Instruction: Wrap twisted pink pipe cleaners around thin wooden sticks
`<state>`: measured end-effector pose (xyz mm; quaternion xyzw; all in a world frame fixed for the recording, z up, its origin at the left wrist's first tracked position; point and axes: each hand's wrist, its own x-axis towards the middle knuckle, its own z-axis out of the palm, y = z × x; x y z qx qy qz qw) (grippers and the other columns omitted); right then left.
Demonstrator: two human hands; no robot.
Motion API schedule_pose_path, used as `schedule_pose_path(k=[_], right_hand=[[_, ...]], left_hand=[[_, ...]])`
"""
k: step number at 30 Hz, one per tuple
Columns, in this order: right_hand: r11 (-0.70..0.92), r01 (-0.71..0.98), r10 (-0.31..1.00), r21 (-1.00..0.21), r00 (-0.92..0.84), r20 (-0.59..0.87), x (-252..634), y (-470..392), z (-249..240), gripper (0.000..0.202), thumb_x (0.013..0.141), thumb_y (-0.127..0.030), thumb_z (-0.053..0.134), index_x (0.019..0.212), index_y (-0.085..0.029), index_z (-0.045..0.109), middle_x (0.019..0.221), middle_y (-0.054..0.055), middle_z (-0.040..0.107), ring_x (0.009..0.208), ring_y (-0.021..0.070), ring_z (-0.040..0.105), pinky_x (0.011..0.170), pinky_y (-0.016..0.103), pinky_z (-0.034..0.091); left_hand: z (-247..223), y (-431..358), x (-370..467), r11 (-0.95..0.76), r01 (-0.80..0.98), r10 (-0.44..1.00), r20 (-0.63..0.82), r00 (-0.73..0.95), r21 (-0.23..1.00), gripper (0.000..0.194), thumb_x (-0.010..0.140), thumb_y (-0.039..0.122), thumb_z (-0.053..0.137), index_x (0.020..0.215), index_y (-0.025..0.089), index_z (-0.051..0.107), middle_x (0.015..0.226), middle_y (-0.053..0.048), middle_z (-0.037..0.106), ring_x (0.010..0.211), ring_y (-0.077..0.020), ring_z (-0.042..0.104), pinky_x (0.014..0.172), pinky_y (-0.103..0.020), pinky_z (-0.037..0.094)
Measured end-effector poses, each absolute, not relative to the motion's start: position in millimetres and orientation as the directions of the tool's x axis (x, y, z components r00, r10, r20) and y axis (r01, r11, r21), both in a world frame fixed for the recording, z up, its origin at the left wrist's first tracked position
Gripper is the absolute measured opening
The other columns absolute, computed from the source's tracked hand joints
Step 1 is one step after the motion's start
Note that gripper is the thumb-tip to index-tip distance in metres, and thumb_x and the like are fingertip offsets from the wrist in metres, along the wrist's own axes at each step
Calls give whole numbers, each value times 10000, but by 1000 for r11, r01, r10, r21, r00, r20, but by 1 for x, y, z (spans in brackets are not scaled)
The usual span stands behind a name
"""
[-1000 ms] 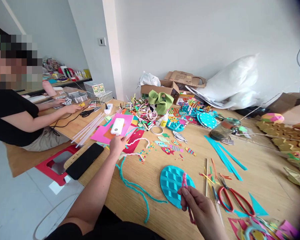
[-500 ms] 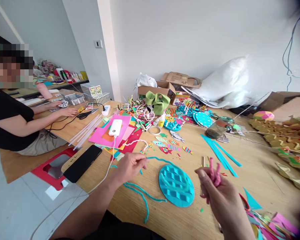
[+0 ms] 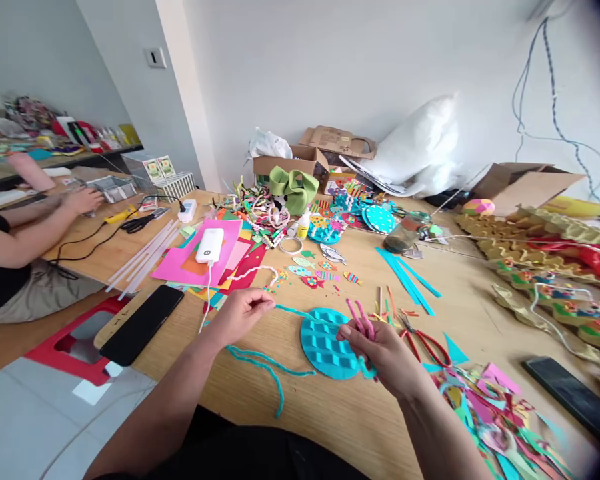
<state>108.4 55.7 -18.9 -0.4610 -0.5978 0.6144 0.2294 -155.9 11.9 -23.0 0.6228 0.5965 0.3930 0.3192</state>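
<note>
Between my closed left fingers (image 3: 247,312), my left hand pinches one end of a turquoise yarn strand (image 3: 293,310). The strand runs rightward over a turquoise oval disc (image 3: 325,347) with a raised woven-looking pattern, towards my right hand. My right hand (image 3: 380,350) is closed around pink cord-like pieces (image 3: 361,319), two of which stick up past the thumb. A bit of turquoise shows beneath its fingers, partly hidden. Two more turquoise yarn lengths (image 3: 265,363) lie on the table below my left hand.
Red-handled pliers (image 3: 425,343) and paper scraps (image 3: 505,420) lie on the right. Paper fish (image 3: 313,283), a tape roll (image 3: 291,245) and a glue bottle (image 3: 303,225) are farther back. A black phone (image 3: 143,325) and white power bank (image 3: 210,246) are left. Another person's hand (image 3: 84,199) works at far left.
My right hand has moved left, over the disc's right edge, and the turquoise strand now stretches straighter between my hands. The view has turned right, bringing the pliers and a second phone into sight.
</note>
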Motion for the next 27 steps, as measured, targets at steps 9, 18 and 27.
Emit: schedule_pose_path(k=[9, 18, 27], right_hand=[[-235, 251, 778, -939, -530, -336, 134, 57, -19, 435, 726, -550, 623, 760, -117, 617, 430, -73, 368, 366, 57, 304, 313, 169, 251], [-161, 349, 773, -923, -537, -337, 145, 50, -22, 367, 771, -514, 590, 723, -152, 555, 469, -77, 359, 405, 61, 293, 347, 174, 264], [-146, 414, 803, -899, -481, -352, 137, 37, -39, 460, 737, -562, 588, 556, -199, 371, 421, -92, 296, 381, 56, 263, 364, 193, 260]], left_hand=[[-25, 22, -176, -62, 354, 932, 181, -314, 933, 242, 800, 373, 559, 682, 161, 564, 588, 36, 513, 575, -92, 466, 548, -203, 372], [-22, 28, -178, -130, -195, 891, 28, -453, 972, 294, 751, 358, 633, 586, 166, 484, 502, 20, 576, 408, -76, 496, 368, -181, 340], [-14, 26, -188, -129, -624, 852, -236, -467, 771, 124, 762, 192, 656, 697, 141, 563, 536, 10, 635, 394, -38, 546, 354, -79, 402]])
